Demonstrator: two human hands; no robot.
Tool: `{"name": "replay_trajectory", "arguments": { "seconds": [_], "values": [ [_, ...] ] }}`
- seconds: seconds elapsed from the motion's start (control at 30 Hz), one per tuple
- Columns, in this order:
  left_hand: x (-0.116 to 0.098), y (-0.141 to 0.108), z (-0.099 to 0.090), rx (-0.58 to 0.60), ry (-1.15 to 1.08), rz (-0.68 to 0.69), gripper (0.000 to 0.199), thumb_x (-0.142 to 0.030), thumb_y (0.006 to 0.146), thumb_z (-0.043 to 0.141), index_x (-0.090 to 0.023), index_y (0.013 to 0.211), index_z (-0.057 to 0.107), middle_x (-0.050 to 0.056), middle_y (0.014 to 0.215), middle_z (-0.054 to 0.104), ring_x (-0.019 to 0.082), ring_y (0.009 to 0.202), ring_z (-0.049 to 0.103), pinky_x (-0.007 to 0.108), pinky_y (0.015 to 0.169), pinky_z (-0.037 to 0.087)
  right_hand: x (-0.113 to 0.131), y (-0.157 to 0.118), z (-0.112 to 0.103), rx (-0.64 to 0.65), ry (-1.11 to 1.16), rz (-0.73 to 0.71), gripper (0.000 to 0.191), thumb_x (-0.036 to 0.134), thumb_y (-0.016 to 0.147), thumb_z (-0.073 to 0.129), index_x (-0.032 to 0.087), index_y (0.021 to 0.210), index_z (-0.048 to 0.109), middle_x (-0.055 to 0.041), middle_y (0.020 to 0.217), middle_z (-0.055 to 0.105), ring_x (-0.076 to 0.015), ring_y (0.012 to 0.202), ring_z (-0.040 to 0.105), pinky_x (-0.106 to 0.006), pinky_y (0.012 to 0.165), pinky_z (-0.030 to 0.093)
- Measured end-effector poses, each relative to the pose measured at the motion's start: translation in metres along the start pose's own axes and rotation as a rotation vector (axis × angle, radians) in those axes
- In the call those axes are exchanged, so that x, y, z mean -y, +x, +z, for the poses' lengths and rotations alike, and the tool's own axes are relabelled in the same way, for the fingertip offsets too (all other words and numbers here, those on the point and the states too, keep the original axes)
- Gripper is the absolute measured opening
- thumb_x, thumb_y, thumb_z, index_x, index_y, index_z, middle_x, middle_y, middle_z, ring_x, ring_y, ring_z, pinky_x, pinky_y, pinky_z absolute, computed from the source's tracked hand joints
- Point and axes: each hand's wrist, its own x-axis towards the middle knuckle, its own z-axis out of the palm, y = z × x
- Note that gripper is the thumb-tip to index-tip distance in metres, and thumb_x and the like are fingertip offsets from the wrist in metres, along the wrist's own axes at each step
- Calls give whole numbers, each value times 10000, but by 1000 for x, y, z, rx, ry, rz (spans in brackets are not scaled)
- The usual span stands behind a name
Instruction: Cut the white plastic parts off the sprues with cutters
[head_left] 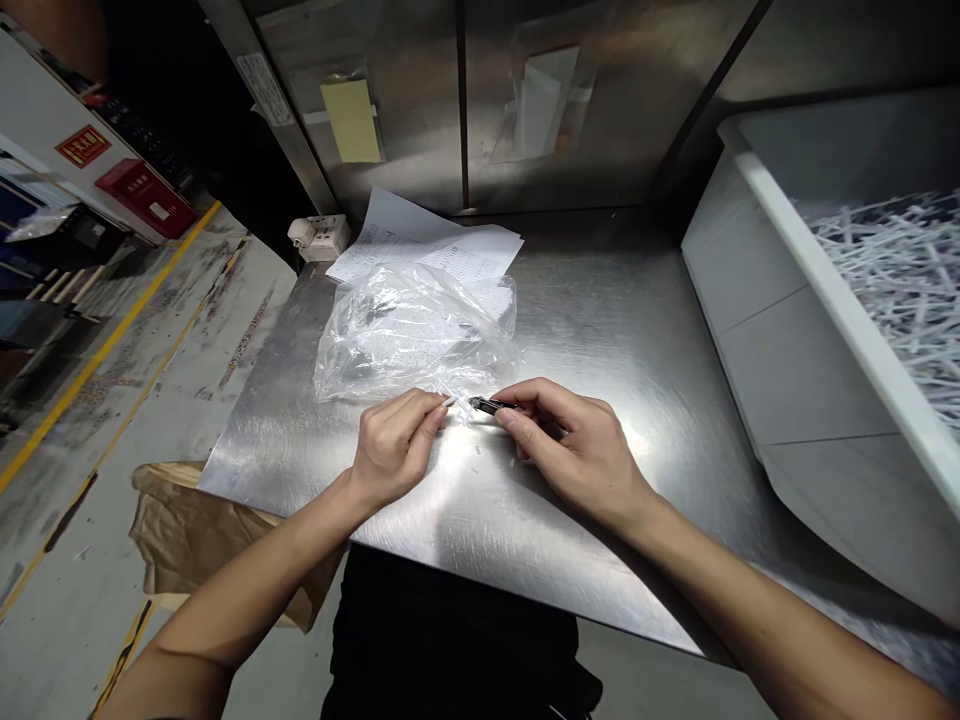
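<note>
Over the near half of the steel table (615,290), a slim white piece (450,402) is pinched by the left hand (394,440), its thumb and forefinger closed and its other fingers curled in. Opposite, a small black clipper (495,406) is gripped between the thumb and fingers of the right hand (577,440), its tip pointed left at a little cluster of white pieces; whether its jaws are open, or which piece is touched, cannot be told. Trimming is judged to be the step in hand, since tiny scraps (477,460) are strewn between the 2 hands. For the next move, a steady left pinch and a careful lining-up of the clipper seem called for, with fingertips kept clear of its tip. To the right, a heap of white strips (900,290) is held in a grey bin (787,215). Just beyond the hands, what seem to be small white bits are enclosed in a clear bag (405,340); behind it, printed sheets (442,245) are laid beside a socket block (322,238).
</note>
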Motion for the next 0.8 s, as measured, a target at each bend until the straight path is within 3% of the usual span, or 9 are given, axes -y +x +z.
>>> {"name": "replay_trajectory", "arguments": {
  "seconds": [0.33, 0.8],
  "values": [
    [-2, 0, 0, 0, 0, -82, 165, -194, 1146, 589, -182, 1083, 741, 10, 821, 745, 134, 699, 694, 267, 672, 522, 2, -2, 2, -12, 21, 54, 189, 380, 1080, 706, 218, 1077, 801, -12, 781, 746, -193, 697, 682, -335, 650, 494],
    [-1, -1, -1, -11, 25, -69, 159, -191, 1141, 592, -180, 1071, 735, 15, 818, 753, 137, 688, 692, 270, 660, 514, 9, -3, -3, 12, 52, -77, 154, 360, 1073, 729, 230, 1117, 797, -23, 863, 793, -203, 742, 762, -330, 645, 556]
  ]
}}
